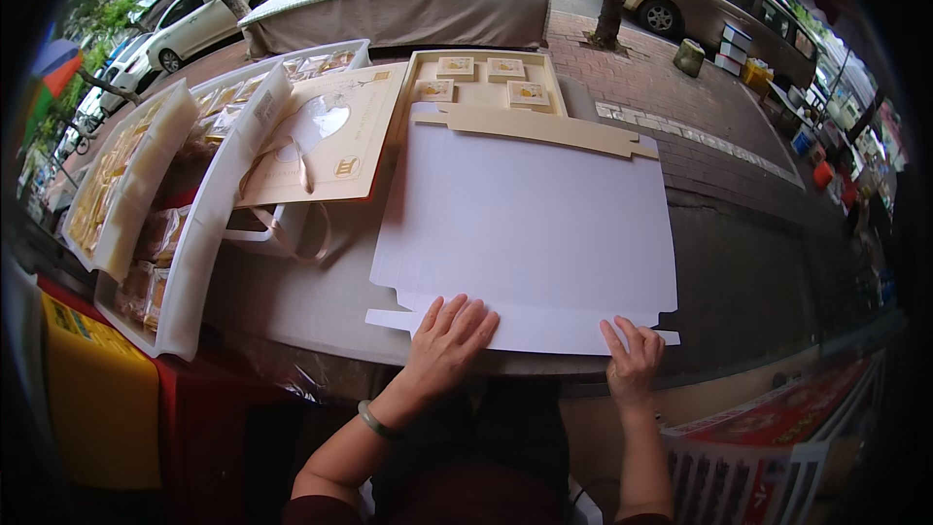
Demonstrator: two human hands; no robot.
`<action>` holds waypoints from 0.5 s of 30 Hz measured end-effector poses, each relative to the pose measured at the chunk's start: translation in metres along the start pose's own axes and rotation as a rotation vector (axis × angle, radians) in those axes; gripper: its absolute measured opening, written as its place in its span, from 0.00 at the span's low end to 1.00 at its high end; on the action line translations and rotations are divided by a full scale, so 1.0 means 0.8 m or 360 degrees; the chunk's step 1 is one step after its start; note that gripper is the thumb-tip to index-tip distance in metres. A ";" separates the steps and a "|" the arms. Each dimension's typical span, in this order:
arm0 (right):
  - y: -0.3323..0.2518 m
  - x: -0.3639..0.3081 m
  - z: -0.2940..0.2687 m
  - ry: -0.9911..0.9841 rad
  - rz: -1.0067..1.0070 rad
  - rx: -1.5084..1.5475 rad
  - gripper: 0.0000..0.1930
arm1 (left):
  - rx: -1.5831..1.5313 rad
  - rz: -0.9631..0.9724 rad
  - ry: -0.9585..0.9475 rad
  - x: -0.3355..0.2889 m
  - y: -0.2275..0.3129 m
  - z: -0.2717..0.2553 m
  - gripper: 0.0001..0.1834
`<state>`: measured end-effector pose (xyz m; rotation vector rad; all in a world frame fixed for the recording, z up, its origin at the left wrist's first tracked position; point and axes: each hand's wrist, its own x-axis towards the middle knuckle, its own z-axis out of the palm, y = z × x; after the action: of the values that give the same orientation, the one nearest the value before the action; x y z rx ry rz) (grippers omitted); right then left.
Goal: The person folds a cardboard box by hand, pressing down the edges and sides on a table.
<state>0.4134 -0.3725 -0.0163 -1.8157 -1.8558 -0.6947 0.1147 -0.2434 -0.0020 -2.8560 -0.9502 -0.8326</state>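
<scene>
Cardboard (525, 233) spread over desk (262, 292), white side up; our left hand (442, 342) on its near edge, fingers slightly parted; our right hand (634, 358) at near right corner, fingers bent, grip unclear.

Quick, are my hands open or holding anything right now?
Left hand: open, fingers resting on the white cardboard.
Right hand: fingers bent at its near edge; gripping or not can't be told.

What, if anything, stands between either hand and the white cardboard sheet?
Nothing visible: the left hand and right hand are already at the near edge of the white cardboard sheet. The tan strip lies along its far edge, beyond both hands.
</scene>
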 end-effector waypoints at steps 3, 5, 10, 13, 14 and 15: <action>-0.016 -0.006 0.014 -0.0217 0.0016 0.0137 0.28 | 0.0066 -0.0053 -0.0060 -0.029 -0.021 0.010 0.25; -0.030 0.001 0.002 -0.0339 0.0065 0.0199 0.28 | -0.0092 -0.0066 -0.0093 -0.035 -0.019 0.007 0.24; -0.068 0.010 -0.005 -0.0338 -0.0106 0.0491 0.27 | -0.0231 0.0004 0.0039 -0.036 -0.011 0.000 0.19; -0.079 0.017 0.001 -0.0243 -0.0140 0.0612 0.23 | -0.0292 0.0044 0.0134 -0.035 -0.012 0.004 0.16; -0.079 0.018 0.002 -0.0220 -0.0129 0.0644 0.22 | -0.0321 0.0055 0.0164 -0.034 -0.012 0.004 0.15; -0.080 0.019 0.004 -0.0196 -0.0117 0.0678 0.21 | -0.0337 0.0049 0.0160 -0.032 -0.012 0.002 0.14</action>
<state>0.3492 -0.3589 -0.0121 -1.5463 -1.9746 -0.1890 0.0928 -0.2499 -0.0174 -2.9578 -0.8525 -1.1255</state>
